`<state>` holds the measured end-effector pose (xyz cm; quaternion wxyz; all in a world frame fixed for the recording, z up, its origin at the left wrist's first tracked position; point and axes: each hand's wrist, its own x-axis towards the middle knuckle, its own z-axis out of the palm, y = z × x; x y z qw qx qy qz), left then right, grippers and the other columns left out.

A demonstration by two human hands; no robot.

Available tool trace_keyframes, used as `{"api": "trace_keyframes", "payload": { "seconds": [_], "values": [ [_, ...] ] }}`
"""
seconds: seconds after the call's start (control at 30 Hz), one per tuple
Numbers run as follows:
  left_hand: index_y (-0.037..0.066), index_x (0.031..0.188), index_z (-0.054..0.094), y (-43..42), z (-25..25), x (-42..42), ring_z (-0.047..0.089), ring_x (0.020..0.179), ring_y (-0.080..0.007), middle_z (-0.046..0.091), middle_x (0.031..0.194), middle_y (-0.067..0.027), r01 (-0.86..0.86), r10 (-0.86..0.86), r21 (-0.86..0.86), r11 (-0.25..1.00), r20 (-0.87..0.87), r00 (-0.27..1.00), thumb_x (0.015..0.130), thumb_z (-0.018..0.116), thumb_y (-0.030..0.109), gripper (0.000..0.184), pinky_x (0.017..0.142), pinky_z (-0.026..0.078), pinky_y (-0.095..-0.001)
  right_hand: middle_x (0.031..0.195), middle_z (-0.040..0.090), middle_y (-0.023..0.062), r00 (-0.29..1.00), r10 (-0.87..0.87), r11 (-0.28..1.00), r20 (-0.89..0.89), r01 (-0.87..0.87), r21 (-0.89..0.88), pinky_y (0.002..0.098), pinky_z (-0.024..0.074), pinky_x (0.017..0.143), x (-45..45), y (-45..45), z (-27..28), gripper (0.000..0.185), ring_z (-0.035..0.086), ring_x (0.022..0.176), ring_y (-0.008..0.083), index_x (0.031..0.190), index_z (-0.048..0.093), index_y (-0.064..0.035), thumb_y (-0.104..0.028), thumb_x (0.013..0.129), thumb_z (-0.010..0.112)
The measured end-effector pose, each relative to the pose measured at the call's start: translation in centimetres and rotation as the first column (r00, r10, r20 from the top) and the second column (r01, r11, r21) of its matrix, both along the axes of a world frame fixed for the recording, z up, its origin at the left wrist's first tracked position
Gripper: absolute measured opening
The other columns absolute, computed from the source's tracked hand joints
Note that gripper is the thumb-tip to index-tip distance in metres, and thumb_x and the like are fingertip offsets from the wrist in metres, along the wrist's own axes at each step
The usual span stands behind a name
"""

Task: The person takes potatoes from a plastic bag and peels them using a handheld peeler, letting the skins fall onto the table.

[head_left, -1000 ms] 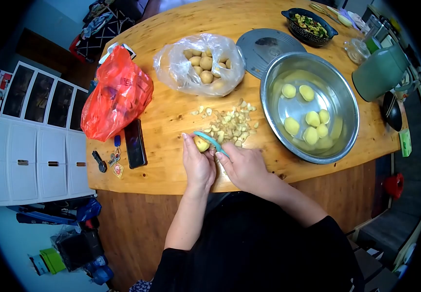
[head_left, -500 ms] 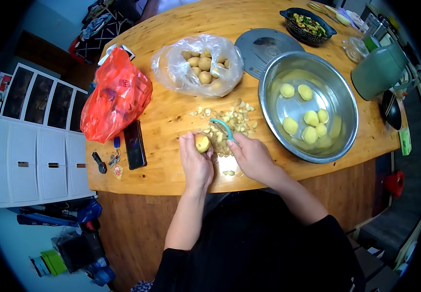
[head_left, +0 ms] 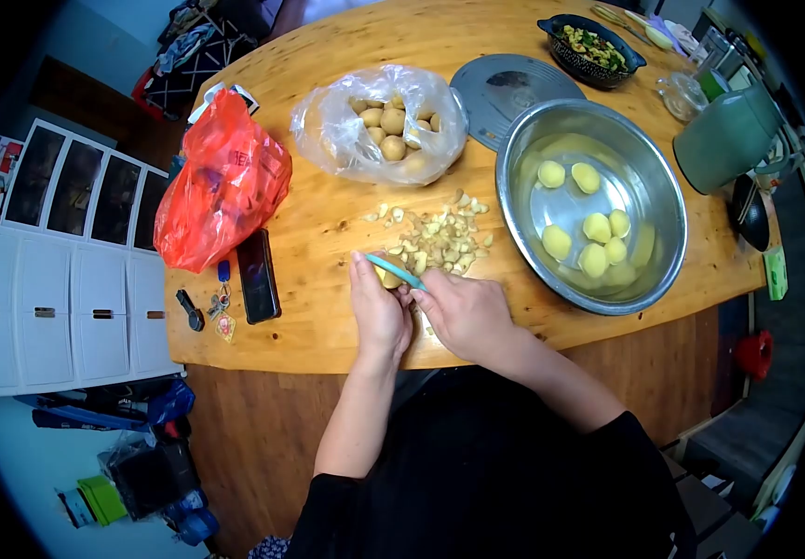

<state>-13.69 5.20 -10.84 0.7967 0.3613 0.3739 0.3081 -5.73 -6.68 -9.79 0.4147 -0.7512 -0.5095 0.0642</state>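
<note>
My left hand [head_left: 381,315] is closed around a partly peeled potato [head_left: 386,277] near the table's front edge. In my right hand [head_left: 463,312] is a teal peeler [head_left: 397,269], laid across the top of that potato and hiding part of it. Just beyond both hands lies a loose heap of potato peelings [head_left: 442,238]. Several peeled potatoes [head_left: 595,226] sit in the large metal basin [head_left: 672,210] to the right. A clear plastic bag [head_left: 323,140] of unpeeled potatoes [head_left: 393,121] stands behind the peelings.
On the left are a red plastic bag [head_left: 221,186], a phone [head_left: 258,278] and some keys [head_left: 223,303]. A round grey mat [head_left: 491,88] lies behind the basin. Farther right stand a dark dish of food [head_left: 593,70] and a green jug [head_left: 728,140].
My right hand has brought the peeler left and down, from above the peelings onto the potato. My left hand stays nearly in place.
</note>
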Motion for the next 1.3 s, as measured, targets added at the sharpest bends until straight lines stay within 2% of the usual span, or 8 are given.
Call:
{"api": "trace_keyframes", "payload": {
  "seconds": [0.2,0.33,0.47,0.63,0.8,0.97,1.17,1.3],
  "values": [
    [0.011,0.107,0.048,-0.1,-1.8,0.7,0.049,0.067,-0.0093,0.054,0.088,-0.0028,-0.126,0.141,0.277,0.953,-0.035,0.989,0.113,0.032,0.043,0.037,0.056,0.041,-0.0254,0.069,0.066,0.0133,1.0,0.007,0.995,-0.003,-0.008,-0.1,0.0494,0.0506,0.053,-0.7,0.2,0.1,0.021,0.067,0.062,0.0361,0.095,0.053,-0.0071,-0.027,0.102,0.057],
    [0.01,0.106,0.047,0.1,-0.7,-0.2,0.049,0.065,-0.0117,0.054,0.086,-0.0042,-0.066,0.1,0.338,0.939,-0.085,0.991,0.113,0.032,0.04,0.034,0.056,0.04,-0.0256,0.072,0.068,0.019,0.99,-0.114,0.932,-0.083,0.078,-0.354,0.0563,0.0501,0.062,1.7,0.2,-0.7,0.027,0.067,0.067,0.0429,0.097,0.055,-0.0057,-0.031,0.105,0.052],
    [0.009,0.106,0.047,0.9,0.0,-0.3,0.051,0.064,-0.0149,0.057,0.085,-0.0079,-0.013,0.001,0.15,0.989,0.078,0.997,0.113,0.034,0.041,0.035,0.055,0.041,-0.0276,0.073,0.066,0.0234,0.961,-0.184,0.954,-0.208,0.123,-0.275,0.0587,0.0486,0.069,2.5,-0.1,0.4,0.029,0.065,0.073,0.0476,0.095,0.055,-0.0042,-0.031,0.105,0.052],
    [0.01,0.108,0.049,0.6,0.2,0.1,0.052,0.063,-0.0175,0.061,0.088,-0.0107,-0.016,0.019,-0.034,0.999,0.102,0.995,0.112,0.036,0.044,0.037,0.054,0.041,-0.0286,0.07,0.066,0.0188,0.991,-0.106,0.983,-0.08,0.092,-0.161,0.0536,0.0504,0.06,1.1,-0.2,0.7,0.025,0.066,0.066,0.0423,0.094,0.053,-0.0049,-0.028,0.103,0.055],
    [0.012,0.11,0.046,0.1,-0.1,0.6,0.055,0.069,-0.0142,0.06,0.093,-0.0074,-0.049,0.048,0.014,0.999,0.096,0.994,0.113,0.034,0.041,0.032,0.058,0.049,-0.0281,0.069,0.066,0.0124,0.999,-0.049,0.996,0.019,0.05,-0.072,0.0481,0.0518,0.053,-0.7,0.4,-0.2,0.021,0.067,0.06,0.0346,0.093,0.052,-0.0069,-0.025,0.102,0.057],
    [0.013,0.111,0.045,-0.1,-1.5,0.7,0.054,0.071,-0.0112,0.058,0.093,-0.0054,-0.111,0.104,0.183,0.977,0.045,0.994,0.113,0.034,0.04,0.03,0.062,0.048,-0.0269,0.068,0.066,0.0129,1.0,-0.023,0.996,0.002,0.023,-0.089,0.0484,0.0509,0.051,-1.0,0.5,0.0,0.02,0.067,0.06,0.0357,0.093,0.052,-0.0071,-0.025,0.103,0.055],
    [0.01,0.11,0.045,-0.3,-0.6,0.2,0.053,0.067,-0.0149,0.058,0.089,-0.0075,-0.022,0.001,0.195,0.981,0.109,0.994,0.113,0.034,0.037,0.029,0.06,0.044,-0.0265,0.068,0.066,0.0179,0.991,-0.111,0.967,-0.07,0.091,-0.239,0.0544,0.0506,0.06,1.5,0.2,-0.6,0.023,0.066,0.065,0.0416,0.096,0.053,-0.0058,-0.027,0.104,0.054],
    [0.01,0.109,0.045,0.1,0.3,0.3,0.053,0.066,-0.0173,0.058,0.087,-0.0084,-0.026,0.024,0.008,1.0,0.165,0.986,0.113,0.034,0.035,0.028,0.06,0.045,-0.0287,0.071,0.067,0.021,0.971,-0.146,0.967,-0.187,0.1,-0.235,0.0576,0.0496,0.066,2.8,-0.1,-0.4,0.024,0.065,0.068,0.0456,0.099,0.054,-0.0047,-0.028,0.104,0.053]
  ]
}}
